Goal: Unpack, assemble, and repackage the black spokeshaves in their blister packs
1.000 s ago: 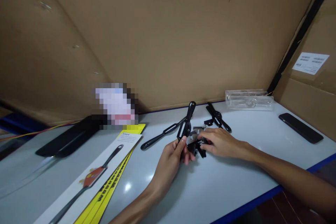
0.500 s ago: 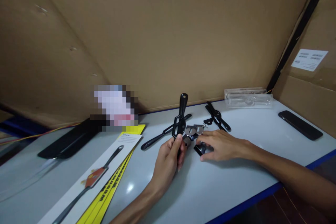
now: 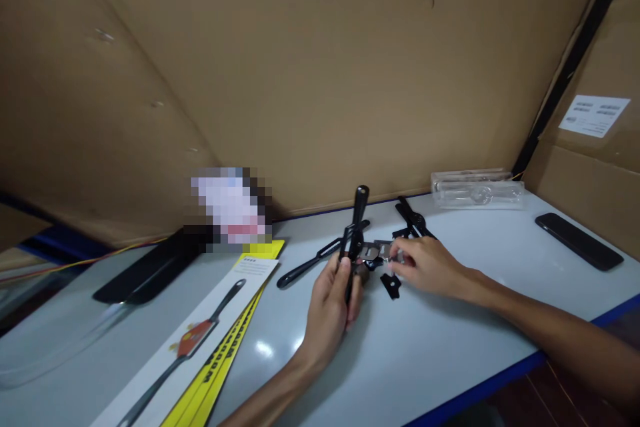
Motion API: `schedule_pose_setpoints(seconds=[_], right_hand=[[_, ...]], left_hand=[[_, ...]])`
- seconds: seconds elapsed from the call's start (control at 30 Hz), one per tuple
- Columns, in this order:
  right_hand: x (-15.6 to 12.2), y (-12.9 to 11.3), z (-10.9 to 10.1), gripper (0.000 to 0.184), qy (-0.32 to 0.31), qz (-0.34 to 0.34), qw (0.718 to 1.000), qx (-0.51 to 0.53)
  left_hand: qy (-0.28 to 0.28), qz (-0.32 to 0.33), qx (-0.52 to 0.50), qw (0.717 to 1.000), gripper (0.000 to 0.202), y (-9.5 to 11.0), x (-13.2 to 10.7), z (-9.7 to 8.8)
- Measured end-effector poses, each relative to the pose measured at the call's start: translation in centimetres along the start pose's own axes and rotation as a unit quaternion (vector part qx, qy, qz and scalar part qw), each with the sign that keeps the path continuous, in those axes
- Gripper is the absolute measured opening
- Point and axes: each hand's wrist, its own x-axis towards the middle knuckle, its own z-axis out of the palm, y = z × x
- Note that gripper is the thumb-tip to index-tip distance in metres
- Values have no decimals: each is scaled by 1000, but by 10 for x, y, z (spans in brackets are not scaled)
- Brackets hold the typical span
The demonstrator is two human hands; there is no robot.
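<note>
My left hand (image 3: 331, 299) is closed around a black slotted handle (image 3: 354, 227) and holds it upright over the white table (image 3: 440, 347). Just right of it my right hand (image 3: 425, 265) pinches a small silver metal piece (image 3: 377, 251) that meets the handle's lower end. A small black part (image 3: 391, 285) lies loose on the table below my right fingers. A second black handle (image 3: 313, 260) lies flat behind my left hand, and a third black tool piece (image 3: 413, 217) lies behind my right hand.
Printed packaging cards (image 3: 210, 340) with a tool picture lie at front left beside a long black tray (image 3: 145, 267). A clear plastic blister (image 3: 477, 190) sits at the back right, a black phone (image 3: 577, 240) at far right. Cardboard walls (image 3: 300, 67) enclose the table.
My left hand turned the black handle more upright. My right hand lifted off the small black part, moved up to the silver piece and pinched it.
</note>
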Motion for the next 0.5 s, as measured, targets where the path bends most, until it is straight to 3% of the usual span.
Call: schedule_pose_setpoints(seconds=[0.13, 0.3, 0.5], right_hand=[[7, 15, -2, 42, 67, 15, 997, -41], [10, 22, -4, 20, 56, 6, 997, -50], [2, 6, -1, 8, 48, -13, 999, -16]], left_hand=[[54, 33, -44, 997, 28, 11, 5, -4], [59, 19, -27, 998, 31, 15, 5, -7], [70, 5, -30, 997, 29, 12, 7, -8]])
